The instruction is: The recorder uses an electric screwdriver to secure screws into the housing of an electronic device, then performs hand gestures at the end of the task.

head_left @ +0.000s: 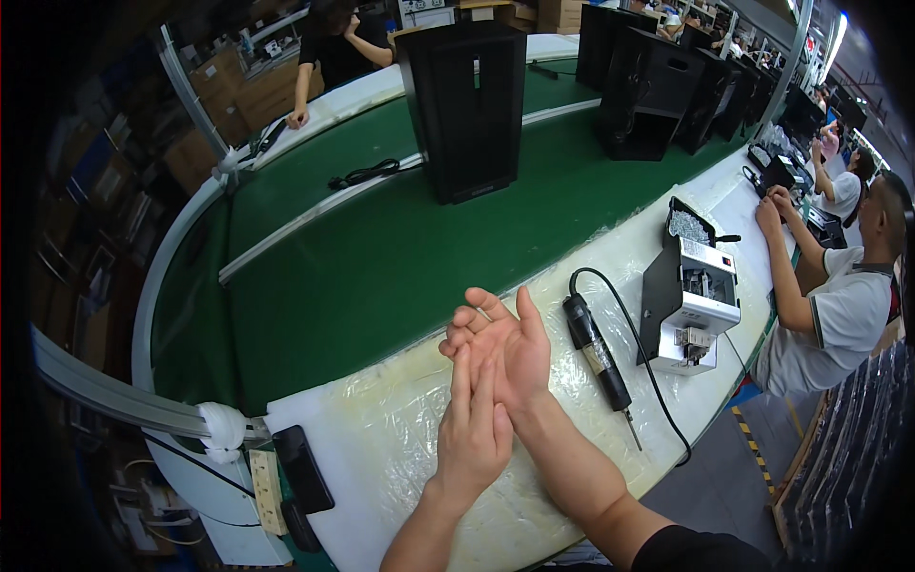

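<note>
My left hand (474, 440) lies with its fingers stretched out against the palm of my right hand and holds nothing. My right hand (515, 351) is turned palm up, thumb raised apart and fingers loosely bent, with no object in it. Both are over the plastic-covered pale padding (381, 448) at the near side of the line. Right of them, a black electric screwdriver (597, 351) with a long bit rests on the padding, its cable looping behind. Beyond it stands a white and black screw feeder (696, 305), with a black tray of small screws (688, 227) behind.
A tall black speaker-like cabinet (467, 114) stands on the green conveyor (362, 276); more black cabinets (648, 91) stand farther right. A black phone (303, 469) and a power strip (268, 491) lie at the left. Co-workers sit at the right (829, 296) and across the belt (338, 48).
</note>
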`<state>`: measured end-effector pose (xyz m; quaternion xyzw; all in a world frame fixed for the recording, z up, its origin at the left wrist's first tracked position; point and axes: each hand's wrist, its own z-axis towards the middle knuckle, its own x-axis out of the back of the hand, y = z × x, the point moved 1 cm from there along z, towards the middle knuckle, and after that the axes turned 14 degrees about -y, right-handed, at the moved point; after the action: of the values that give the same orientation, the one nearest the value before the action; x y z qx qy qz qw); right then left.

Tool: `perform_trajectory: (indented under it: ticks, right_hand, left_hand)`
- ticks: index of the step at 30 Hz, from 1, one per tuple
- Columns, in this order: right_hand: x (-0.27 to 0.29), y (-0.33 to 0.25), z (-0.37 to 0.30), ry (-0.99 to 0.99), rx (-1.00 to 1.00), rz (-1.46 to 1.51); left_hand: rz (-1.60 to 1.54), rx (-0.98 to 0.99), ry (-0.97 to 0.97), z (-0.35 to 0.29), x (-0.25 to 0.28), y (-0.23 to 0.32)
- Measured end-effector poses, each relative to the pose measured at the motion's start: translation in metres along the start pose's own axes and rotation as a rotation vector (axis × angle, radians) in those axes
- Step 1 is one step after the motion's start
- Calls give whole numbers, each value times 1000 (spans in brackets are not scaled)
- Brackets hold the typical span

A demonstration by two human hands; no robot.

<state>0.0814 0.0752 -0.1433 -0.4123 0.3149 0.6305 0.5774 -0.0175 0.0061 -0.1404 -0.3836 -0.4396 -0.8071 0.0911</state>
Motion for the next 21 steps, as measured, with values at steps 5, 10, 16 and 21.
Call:
perform_trajectory:
  ticks: [5,10,16,21]
  right_hand:
    - [-1,1,1,49,5,-20]
    - [-2,2,1,106,10,-37]
    - [1,1,1,126,0,-53]
    - [1,2,1,139,2,-57]
  left_hand:
    - [-19,15,-7,0,1,1]
    - [-44,30,-17,0,1,2]
    - [-25,33,-19,1,2,2]
    - [-17,34,-18,1,1,1]
